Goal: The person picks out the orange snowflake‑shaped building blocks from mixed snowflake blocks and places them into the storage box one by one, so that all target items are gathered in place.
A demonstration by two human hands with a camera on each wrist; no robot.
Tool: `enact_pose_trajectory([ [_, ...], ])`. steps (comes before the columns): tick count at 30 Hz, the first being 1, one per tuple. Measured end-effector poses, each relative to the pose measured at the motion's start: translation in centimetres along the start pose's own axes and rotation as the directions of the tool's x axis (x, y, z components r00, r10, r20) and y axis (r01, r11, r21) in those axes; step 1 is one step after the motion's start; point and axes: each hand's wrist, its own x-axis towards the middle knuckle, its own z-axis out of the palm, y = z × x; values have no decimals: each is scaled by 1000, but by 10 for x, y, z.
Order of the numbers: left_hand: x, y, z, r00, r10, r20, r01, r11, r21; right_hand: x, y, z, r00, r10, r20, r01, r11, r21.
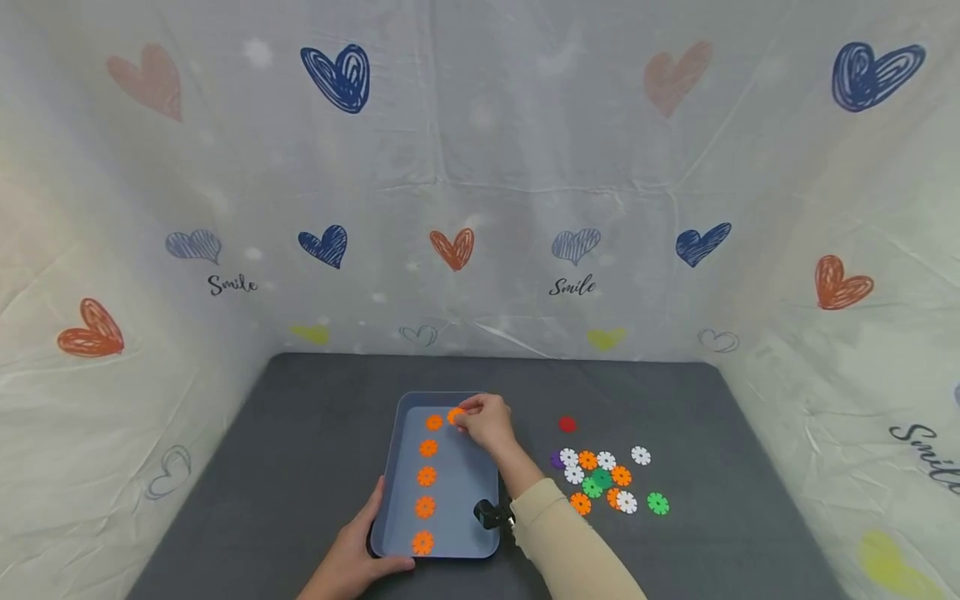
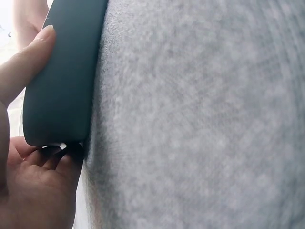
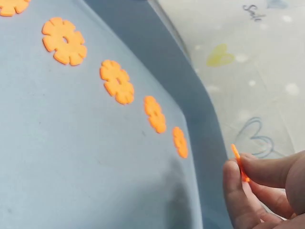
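Observation:
A blue-grey tray lies on the dark table. In a column along its left side sit several orange notched discs, flat and flower-like with a centre hole. Above the far end of the tray, my right hand pinches another orange disc between thumb and fingertips; the right wrist view has it on edge. My left hand grips the tray's near left corner. In the left wrist view the thumb presses one side of the corner, with the fingers round the other side, partly hidden.
Right of the tray lies a loose cluster of notched discs: white, green, orange and purple. A red disc lies farther back, a green one off right. A heart-printed cloth hangs behind the table.

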Motion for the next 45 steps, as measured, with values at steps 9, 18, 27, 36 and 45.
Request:
enact_pose_trajectory([
  [9, 1, 3, -1, 1000, -20, 1, 20, 999, -28, 8, 5, 18, 995, 19, -99, -24, 998, -50],
  [18, 0, 3, -1, 999, -31, 7, 31, 999, -23, 7, 7, 23, 988, 20, -153, -57, 969, -242],
  [27, 0, 2, 0, 1000, -24, 5, 24, 1000, 11, 7, 7, 26, 986, -21, -166, -36, 942, -333],
  [36, 2, 2, 1, 1000, -22, 3, 22, 1000, 11, 9, 12, 27, 981, -82, -173, 2, 910, -415],
  [45, 0, 2, 0, 1000, -23, 5, 23, 1000, 14, 8, 8, 25, 983, -115, -140, 35, 878, -476],
])
